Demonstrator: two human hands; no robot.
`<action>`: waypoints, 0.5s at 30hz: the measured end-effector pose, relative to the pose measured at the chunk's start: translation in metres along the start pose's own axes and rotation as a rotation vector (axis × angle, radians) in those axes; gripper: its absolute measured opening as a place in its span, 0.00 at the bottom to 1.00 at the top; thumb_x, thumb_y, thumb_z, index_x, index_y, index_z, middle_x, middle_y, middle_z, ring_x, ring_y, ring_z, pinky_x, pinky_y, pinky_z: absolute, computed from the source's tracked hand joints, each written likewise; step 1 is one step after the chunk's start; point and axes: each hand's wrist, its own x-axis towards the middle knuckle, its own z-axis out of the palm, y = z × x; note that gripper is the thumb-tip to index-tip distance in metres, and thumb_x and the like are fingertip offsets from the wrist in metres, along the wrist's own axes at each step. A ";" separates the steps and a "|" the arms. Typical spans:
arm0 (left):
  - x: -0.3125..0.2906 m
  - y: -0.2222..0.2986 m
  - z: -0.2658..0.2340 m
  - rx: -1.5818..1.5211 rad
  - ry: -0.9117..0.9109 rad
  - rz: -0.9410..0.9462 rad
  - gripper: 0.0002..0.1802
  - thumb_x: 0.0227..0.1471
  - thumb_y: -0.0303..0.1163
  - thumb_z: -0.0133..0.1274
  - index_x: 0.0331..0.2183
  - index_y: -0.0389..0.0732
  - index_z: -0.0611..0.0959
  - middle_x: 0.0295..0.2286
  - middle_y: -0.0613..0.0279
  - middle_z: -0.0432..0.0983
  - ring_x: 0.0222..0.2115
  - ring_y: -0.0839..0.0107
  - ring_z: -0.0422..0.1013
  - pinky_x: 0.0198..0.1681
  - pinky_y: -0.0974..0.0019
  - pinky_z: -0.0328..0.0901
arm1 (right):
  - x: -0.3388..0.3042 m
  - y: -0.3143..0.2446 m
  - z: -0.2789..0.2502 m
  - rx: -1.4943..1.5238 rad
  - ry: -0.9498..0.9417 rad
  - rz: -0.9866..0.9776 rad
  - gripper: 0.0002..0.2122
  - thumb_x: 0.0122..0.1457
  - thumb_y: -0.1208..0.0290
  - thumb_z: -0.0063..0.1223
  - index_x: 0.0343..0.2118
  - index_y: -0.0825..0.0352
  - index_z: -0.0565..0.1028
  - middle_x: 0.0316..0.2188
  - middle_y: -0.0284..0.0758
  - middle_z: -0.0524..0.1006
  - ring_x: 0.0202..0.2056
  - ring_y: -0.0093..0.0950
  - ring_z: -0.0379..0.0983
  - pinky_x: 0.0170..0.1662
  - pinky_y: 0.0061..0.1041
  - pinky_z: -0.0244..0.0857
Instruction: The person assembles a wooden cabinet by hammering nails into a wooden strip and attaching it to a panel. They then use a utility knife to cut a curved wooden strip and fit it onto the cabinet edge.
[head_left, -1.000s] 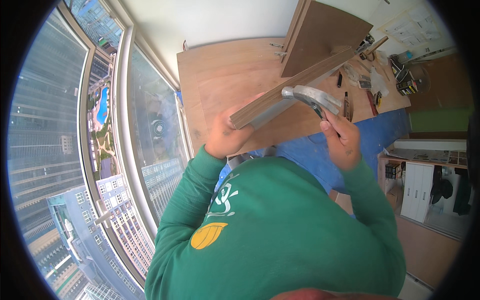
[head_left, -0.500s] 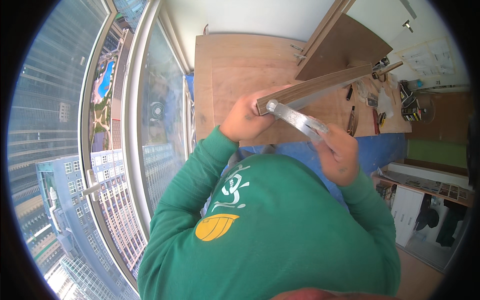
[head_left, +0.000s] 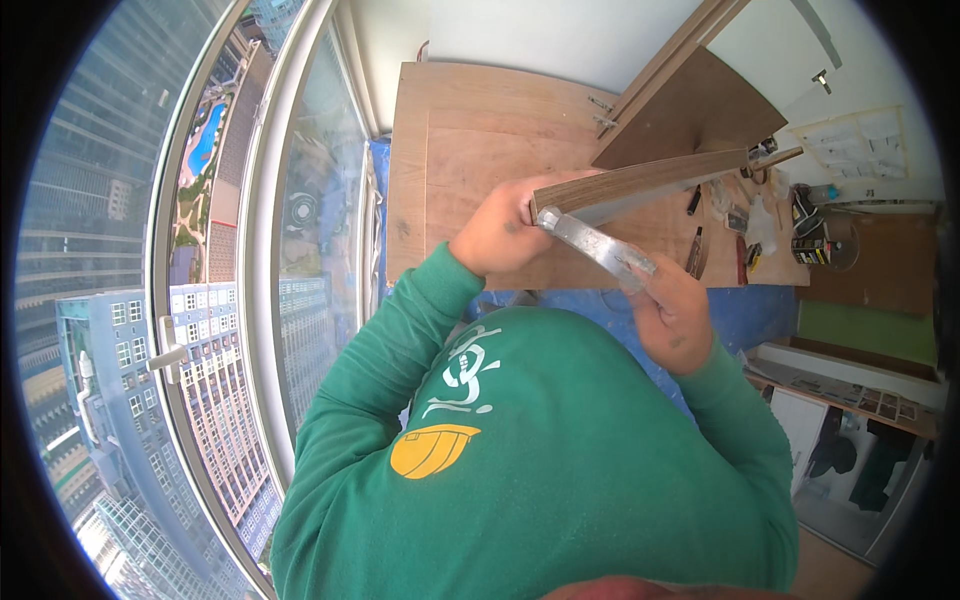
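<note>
A long board (head_left: 640,180) with a brown wood-grain edge slants away from me to the right, above the worktable. My left hand (head_left: 510,225) is closed around its near left end, and the fingers behind it are hidden. My right hand (head_left: 672,315) grips a curved silver metal tool that looks like a claw hammer (head_left: 595,243). The tool's rounded end is at the board's near corner, by my left hand. Whether it touches the wood I cannot tell, and its handle is not visible.
Beneath is a wooden worktable (head_left: 450,190), with blue sheeting (head_left: 750,310) along its near side. A brown panel (head_left: 695,110) leans at the back. Dark-handled hand tools (head_left: 696,255) and a clear plastic bag (head_left: 762,225) lie to the right. Tall windows (head_left: 315,230) stand at my left.
The board's near end and the tool's rounded end have shifted slightly right in view, and the board lies a little flatter. Both hands keep their holds.
</note>
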 end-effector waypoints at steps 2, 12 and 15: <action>0.000 0.000 -0.005 0.018 -0.012 -0.039 0.37 0.47 0.11 0.46 0.61 0.35 0.75 0.55 0.56 0.78 0.55 0.71 0.73 0.61 0.66 0.65 | -0.001 0.001 -0.004 -0.038 -0.018 0.033 0.16 0.66 0.78 0.55 0.56 0.73 0.76 0.28 0.37 0.75 0.27 0.27 0.72 0.32 0.26 0.67; -0.007 -0.005 -0.003 0.063 0.004 -0.080 0.38 0.44 0.12 0.46 0.60 0.32 0.76 0.54 0.57 0.79 0.54 0.73 0.72 0.60 0.67 0.64 | -0.002 -0.010 -0.019 0.227 0.044 0.189 0.13 0.68 0.74 0.54 0.52 0.75 0.76 0.32 0.41 0.77 0.27 0.31 0.73 0.32 0.30 0.69; -0.006 0.001 0.003 0.014 -0.011 -0.009 0.37 0.44 0.12 0.46 0.60 0.33 0.76 0.53 0.56 0.80 0.54 0.73 0.73 0.61 0.67 0.63 | 0.001 -0.016 -0.016 0.095 0.033 0.027 0.12 0.67 0.76 0.54 0.51 0.75 0.77 0.33 0.43 0.77 0.27 0.33 0.73 0.32 0.31 0.68</action>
